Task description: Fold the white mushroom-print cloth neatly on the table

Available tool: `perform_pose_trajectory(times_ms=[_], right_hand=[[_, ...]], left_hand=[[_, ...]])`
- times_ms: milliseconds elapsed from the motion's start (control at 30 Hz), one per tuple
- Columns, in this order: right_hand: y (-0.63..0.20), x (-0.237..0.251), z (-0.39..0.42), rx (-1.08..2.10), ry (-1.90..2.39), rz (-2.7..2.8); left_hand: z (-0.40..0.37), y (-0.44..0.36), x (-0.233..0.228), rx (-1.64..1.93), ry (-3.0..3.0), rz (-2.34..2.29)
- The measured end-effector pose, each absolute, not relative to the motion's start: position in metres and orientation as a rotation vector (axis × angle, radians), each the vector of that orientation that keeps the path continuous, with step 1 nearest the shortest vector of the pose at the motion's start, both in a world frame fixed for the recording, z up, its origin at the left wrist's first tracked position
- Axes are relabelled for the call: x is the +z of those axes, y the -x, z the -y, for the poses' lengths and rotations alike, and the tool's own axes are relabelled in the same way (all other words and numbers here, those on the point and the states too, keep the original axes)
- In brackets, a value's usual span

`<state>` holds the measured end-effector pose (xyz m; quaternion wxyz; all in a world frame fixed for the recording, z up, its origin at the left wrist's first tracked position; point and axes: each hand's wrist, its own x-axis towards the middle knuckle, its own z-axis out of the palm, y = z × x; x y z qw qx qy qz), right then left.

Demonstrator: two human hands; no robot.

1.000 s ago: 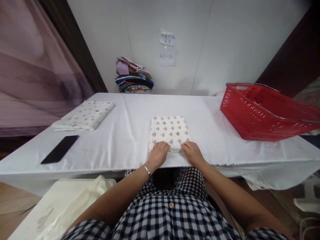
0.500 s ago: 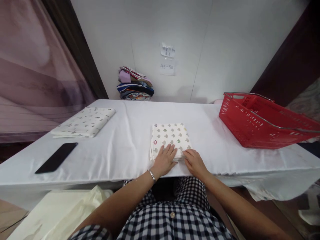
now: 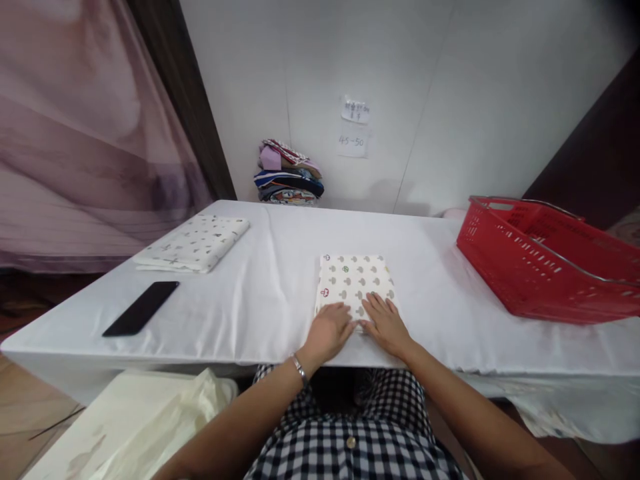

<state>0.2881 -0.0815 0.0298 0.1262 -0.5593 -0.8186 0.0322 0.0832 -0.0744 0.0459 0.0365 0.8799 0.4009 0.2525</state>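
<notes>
A folded cream cloth printed with small mushrooms [image 3: 354, 280] lies near the front edge of the white-covered table [image 3: 265, 293]. My left hand [image 3: 327, 331] rests flat on its near left corner, fingers spread, a silver bracelet on the wrist. My right hand [image 3: 384, 323] lies flat on the near right part of the cloth, fingers extended. The two hands almost touch at the cloth's near middle. Neither hand grips anything.
A second folded patterned cloth [image 3: 194, 243] lies at the table's far left, a black phone [image 3: 141, 317] near the left front. A red plastic basket [image 3: 545, 265] stands at the right. A stack of folded clothes [image 3: 289, 173] sits against the wall. A pale plastic bag [image 3: 150, 420] lies below the table.
Both hands have slid from the cloth's near edge onto its surface and come closer together, fingers flattened. The view has shifted slightly.
</notes>
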Motion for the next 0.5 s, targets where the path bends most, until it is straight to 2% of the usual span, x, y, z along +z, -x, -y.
perform_pose_trajectory(times_ms=[167, 300, 500], right_hand=[[-0.294, 0.048, 0.049, 0.312, 1.728, 2.228], [-0.306, 0.047, 0.020, 0.218, 1.878, 2.040], [-0.318, 0.023, 0.013, 0.452, 1.911, 1.934]], left_hand=[[0.048, -0.080, 0.048, 0.717, -2.601, -1.565], [0.047, -0.080, 0.032, 0.616, -2.571, -1.567], [0.051, -0.078, 0.028, 0.653, -2.513, -1.541]])
